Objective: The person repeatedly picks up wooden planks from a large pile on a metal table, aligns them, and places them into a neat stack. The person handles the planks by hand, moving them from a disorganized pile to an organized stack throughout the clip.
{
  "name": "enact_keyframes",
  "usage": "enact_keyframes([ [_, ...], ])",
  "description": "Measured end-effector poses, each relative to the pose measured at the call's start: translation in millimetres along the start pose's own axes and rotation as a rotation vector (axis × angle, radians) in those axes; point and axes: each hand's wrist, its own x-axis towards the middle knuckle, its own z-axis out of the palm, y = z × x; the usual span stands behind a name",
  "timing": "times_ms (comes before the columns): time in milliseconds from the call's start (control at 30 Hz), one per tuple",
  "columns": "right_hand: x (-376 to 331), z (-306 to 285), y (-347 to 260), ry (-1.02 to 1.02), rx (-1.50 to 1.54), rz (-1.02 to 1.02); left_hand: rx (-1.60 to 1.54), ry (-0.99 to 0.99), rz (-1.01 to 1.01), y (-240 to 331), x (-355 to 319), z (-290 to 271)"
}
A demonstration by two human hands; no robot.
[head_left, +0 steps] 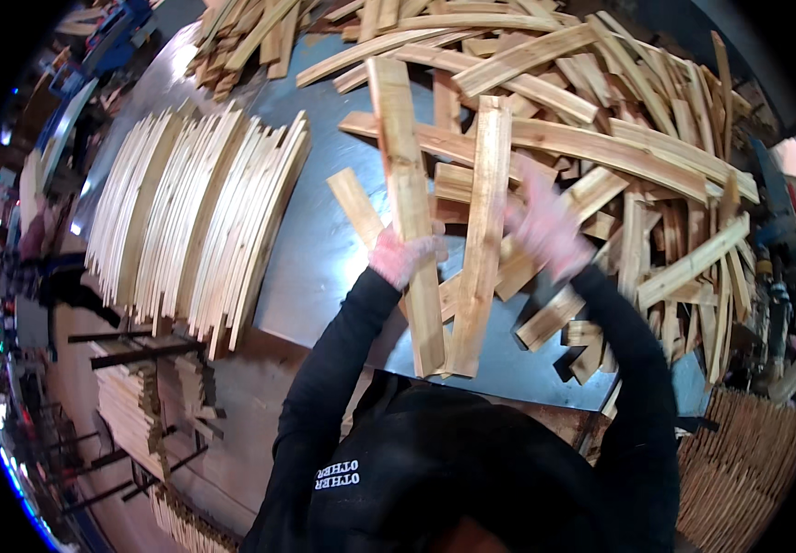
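We hold two long wood slats in the middle of the frame. Our left hand (404,255) grips the left slat (407,207); our right hand (545,226) looks blurry, so we cannot tell its grip on the right slat (483,241). Both slats run bottom to top, tips leaning together. They could slip onto the loose slat pile (637,138) and mix in.

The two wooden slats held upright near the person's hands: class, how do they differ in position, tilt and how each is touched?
The left slat, gripped by the left hand, leans with its top to the left and reaches higher. The right slat stands nearly straight and ends lower. The right hand sits beside it, blurred, so its grip is unclear. Both are long, pale, flat wood whose lower ends meet near the table edge.
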Motion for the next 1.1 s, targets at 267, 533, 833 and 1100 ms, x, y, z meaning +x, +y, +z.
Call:
enact_keyframes([
  [267, -88.4, 132.5, -18.0, 0.168, -0.162, 0.262, -0.130, 0.197, -0.175, -59.6, 1.3, -43.7],
  [533, -66.1, 41.2, -23.0, -0.139, 1.160, 0.401, -0.027, 0.348, 0.139, 34.6, -26.5, -126.5],
  [833, -73.5, 196.9, -84.6, -0.335, 0.414, -0.086, 0.073, 0.530, 0.258, -34.9, -51.6, -77.3],
  [1100, -27.3, 158.2, -89.4, -0.621, 0.539, -0.041, -0.204, 0.266, 0.076, 68.3, -134.9, -175.0],
])
